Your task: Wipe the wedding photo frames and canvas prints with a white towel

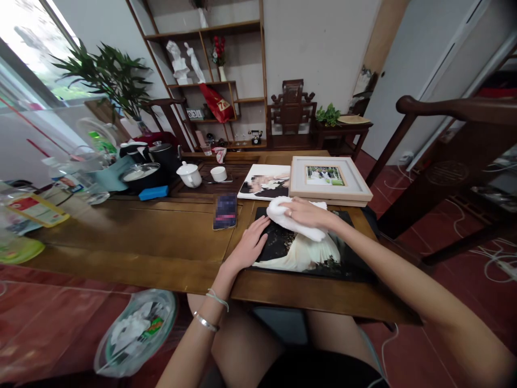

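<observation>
A large dark photo panel (278, 245) showing a white gown lies flat on the wooden table in front of me. My right hand (305, 212) presses a white cloth (311, 230) onto its upper part, fingers bent over the fabric. At the panel's left edge, my left hand (251, 242) lies flat with its fingers stretched out, touching the surface. Just behind are a second photo print (264, 182) and a light wooden picture frame (331, 195) with a small photo inside. A phone (225, 211) lies left of my left hand.
On the wooden table (173, 237) stand a white lidded teapot (189, 175), a white cup (218, 173), a blue sponge (153, 193) and a black pot (141, 175). Bottles crowd the left end. A lined trash bin (137, 331) stands below; a wooden chair (448, 161) is at right.
</observation>
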Tool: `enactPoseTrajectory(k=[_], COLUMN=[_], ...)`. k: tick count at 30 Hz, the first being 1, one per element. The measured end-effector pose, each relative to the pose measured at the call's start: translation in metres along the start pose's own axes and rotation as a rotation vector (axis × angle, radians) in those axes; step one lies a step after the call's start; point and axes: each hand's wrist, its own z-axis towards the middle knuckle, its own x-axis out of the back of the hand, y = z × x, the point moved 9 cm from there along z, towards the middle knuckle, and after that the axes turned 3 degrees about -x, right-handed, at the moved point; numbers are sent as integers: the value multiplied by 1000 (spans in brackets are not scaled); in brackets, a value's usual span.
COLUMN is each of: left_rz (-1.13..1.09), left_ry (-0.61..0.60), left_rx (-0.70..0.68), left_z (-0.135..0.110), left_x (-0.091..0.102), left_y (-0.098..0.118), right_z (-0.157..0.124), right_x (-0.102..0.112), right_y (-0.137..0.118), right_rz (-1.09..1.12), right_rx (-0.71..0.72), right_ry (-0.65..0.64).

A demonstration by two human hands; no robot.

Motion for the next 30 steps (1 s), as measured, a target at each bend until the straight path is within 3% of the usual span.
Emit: enactPoseTrajectory(k=[6, 10, 13, 20, 22, 25, 30], left_rz=[17, 20, 18, 7, 6, 2, 2], left_ry=[16, 17, 4, -20, -18, -11, -14], left_rx=[7, 7, -1, -3, 1, 5, 7], left_z=[0, 0, 0, 1, 1, 0, 1], left_x=[1, 0, -1, -2, -1, 0, 0], left_y=[-1, -3, -3, -1, -1, 0, 3], right_z=[56, 61, 37, -60, -78, -92, -117], right_x=[4, 3, 1, 1, 1, -6, -37], right_y=[-26, -26, -6, 72, 79, 53, -54], right_rz=[45, 52, 45, -5, -34, -97, -94], right_rx=[78, 66, 17, -182, -210, -156, 129], right_ry=[-62, -70, -49, 52, 93, 149, 152])
